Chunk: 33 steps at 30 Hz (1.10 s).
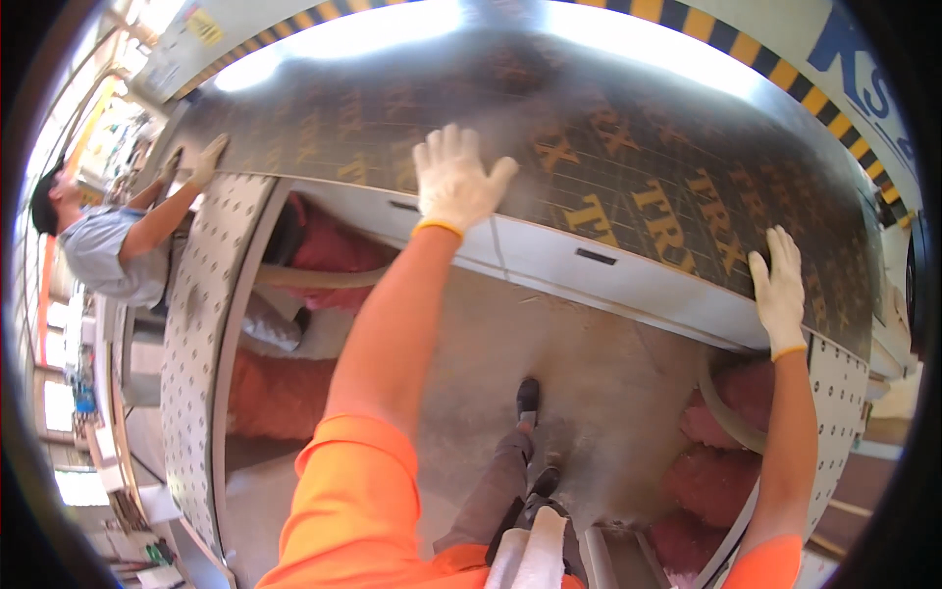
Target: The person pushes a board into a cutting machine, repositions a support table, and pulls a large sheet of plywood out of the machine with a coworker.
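Note:
A large dark brown board (pixel 677 147) with a glossy surface and yellow printed lettering lies flat across the machine table ahead of me. My left hand (pixel 456 182), in a white work glove with a yellow cuff, rests on the board near its front edge, fingers spread. Farther right, my gloved right hand (pixel 782 290) lies over the same front edge with its fingers stretched out. Neither hand grips anything. At the left end of the board, a co-worker's gloved hand (pixel 208 157) touches it.
Dotted light table wings stand at the left (pixel 191 324) and right (pixel 834 422). Below them are red dust bags (pixel 280 393) and a curved hose (pixel 721 402). A black-and-yellow striped machine beam (pixel 648 10) spans the far side. The co-worker (pixel 118 240) stands at left.

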### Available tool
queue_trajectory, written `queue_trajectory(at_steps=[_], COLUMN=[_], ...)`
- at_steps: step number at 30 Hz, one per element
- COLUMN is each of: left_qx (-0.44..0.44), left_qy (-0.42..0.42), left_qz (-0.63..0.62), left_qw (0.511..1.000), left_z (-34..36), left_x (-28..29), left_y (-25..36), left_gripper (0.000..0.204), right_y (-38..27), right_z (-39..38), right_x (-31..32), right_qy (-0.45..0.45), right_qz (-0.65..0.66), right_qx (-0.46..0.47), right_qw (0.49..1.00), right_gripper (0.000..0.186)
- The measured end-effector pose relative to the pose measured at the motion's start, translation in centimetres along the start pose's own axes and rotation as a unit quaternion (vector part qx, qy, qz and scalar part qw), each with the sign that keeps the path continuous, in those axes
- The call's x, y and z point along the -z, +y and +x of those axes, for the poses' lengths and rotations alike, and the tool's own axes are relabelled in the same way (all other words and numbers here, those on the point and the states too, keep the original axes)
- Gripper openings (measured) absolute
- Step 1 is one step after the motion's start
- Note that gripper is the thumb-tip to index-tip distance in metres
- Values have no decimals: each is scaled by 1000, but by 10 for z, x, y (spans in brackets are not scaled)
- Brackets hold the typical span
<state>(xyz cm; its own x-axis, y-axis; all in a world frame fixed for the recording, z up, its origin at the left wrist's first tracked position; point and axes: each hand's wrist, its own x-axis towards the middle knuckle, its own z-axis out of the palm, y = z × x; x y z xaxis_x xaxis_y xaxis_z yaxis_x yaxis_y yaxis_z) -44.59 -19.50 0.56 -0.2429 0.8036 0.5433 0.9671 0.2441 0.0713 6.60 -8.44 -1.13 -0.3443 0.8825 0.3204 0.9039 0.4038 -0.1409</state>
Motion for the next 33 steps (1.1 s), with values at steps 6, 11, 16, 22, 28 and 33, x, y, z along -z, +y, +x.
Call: queue_trajectory(at_steps=[6, 11, 16, 22, 28, 33], left_qx=[48, 27, 29, 7, -3, 10], left_qy=[-115, -42, -115, -74, -44, -83], left_qz=[10, 26, 49, 74, 46, 11], left_qw=[992, 998, 992, 994, 998, 996], left_z=[111, 107, 104, 77, 68, 71], left_x=[-56, -108, -95, -95, -100, -85], left_y=[69, 52, 30, 24, 30, 43], left_gripper=[67, 68, 80, 79, 78, 70], right_y=[89, 87, 75, 62, 72, 73], right_z=[141, 154, 153, 127, 124, 122], right_x=[-19, -60, -65, -75, -73, -65], right_qy=[-26, -56, -62, -61, -60, -70], right_qz=[9, 15, -12, -17, 4, 9], right_qx=[4, -6, 6, -6, -8, 4], right_qw=[1000, 998, 998, 998, 998, 998], right_gripper=[60, 62, 65, 66, 65, 59])
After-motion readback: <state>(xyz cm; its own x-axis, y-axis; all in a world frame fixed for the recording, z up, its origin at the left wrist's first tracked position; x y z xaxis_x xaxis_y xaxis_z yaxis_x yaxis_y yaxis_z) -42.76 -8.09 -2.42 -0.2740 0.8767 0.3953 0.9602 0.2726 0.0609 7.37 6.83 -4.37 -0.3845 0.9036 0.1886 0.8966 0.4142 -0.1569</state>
